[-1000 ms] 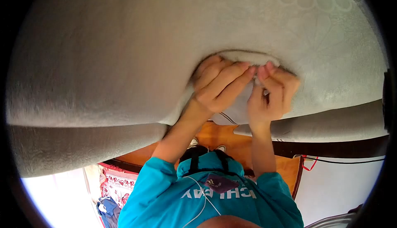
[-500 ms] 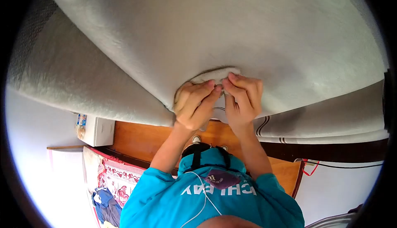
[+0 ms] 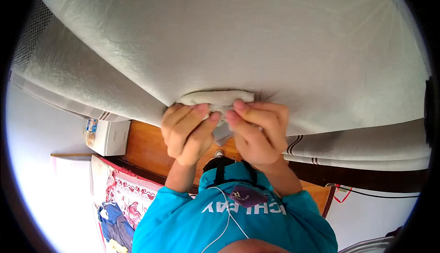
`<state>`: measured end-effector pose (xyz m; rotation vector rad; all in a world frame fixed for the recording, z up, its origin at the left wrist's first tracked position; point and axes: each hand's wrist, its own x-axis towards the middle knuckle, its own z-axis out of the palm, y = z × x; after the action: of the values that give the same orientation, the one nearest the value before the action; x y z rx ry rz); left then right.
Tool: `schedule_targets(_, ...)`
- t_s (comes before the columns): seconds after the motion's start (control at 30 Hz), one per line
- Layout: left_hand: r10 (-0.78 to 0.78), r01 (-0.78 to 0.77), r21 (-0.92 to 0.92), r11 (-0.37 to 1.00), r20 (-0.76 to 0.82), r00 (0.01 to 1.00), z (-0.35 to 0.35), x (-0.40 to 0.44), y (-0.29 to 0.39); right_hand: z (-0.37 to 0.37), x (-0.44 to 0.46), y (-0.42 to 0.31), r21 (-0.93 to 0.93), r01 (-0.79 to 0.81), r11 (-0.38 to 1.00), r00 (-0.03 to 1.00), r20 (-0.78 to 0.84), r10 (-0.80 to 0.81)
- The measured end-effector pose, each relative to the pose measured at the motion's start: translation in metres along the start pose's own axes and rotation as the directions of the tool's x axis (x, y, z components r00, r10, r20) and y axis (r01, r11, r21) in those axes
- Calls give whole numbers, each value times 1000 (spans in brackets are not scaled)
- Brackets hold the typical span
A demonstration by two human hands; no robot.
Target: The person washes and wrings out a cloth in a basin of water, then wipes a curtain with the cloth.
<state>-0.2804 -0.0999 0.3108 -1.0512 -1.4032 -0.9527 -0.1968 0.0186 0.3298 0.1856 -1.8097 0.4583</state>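
Note:
A large grey plush blanket (image 3: 256,42) spreads over the upper part of the head view. At its near side a pale folded edge (image 3: 220,97) sticks up between the hands. My left hand (image 3: 189,129) pinches the cloth at the left of this fold, thumb and fingertips pressed together. Close beside it on the right, my right hand (image 3: 258,127) also pinches the cloth, with its thumb and index finger near the left fingertips. A small bit of cloth hangs below the fingertips; its details are hidden by the hands.
Striped grey cloth (image 3: 357,150) hangs at the right above a dark edge. Below lies an orange wooden floor (image 3: 146,150). A white cabinet (image 3: 117,137) and a red patterned cloth (image 3: 133,193) with dark clothing (image 3: 114,223) are at the left. A black cable (image 3: 380,195) runs at the right.
Both hands have moved down and left in view with the pinched cloth. More of the pale fold shows. The blanket's left part has shifted, and the white cabinet has come into view.

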Motion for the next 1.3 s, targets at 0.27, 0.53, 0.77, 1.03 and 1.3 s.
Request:
schedule_targets(0.27, -209, 207, -64, 976, -26, 978, 68, 13, -39, 44, 18, 50, -89, 100, 991, 993, -47, -104)
schedule_targets(0.53, -107, 102, -193, 976, -14, 994, 80, -32, -40, 40, -16, 59, -176, 33, 984, 999, -13, -36)
schedule_targets(0.77, -148, 134, -97, 986, -152, 977, 72, 30, -59, 57, 51, 44, -89, 135, 987, 980, -135, -146)
schedule_targets(1.03, -187, 177, -184, 967, -42, 981, 74, -56, -46, 57, -26, 51, -145, 10, 989, 997, 77, 1)
schedule_targets(1.3, -163, 145, -205, 968, -73, 984, 68, 19, -57, 60, 35, 40, -217, 87, 972, 984, -135, -118)
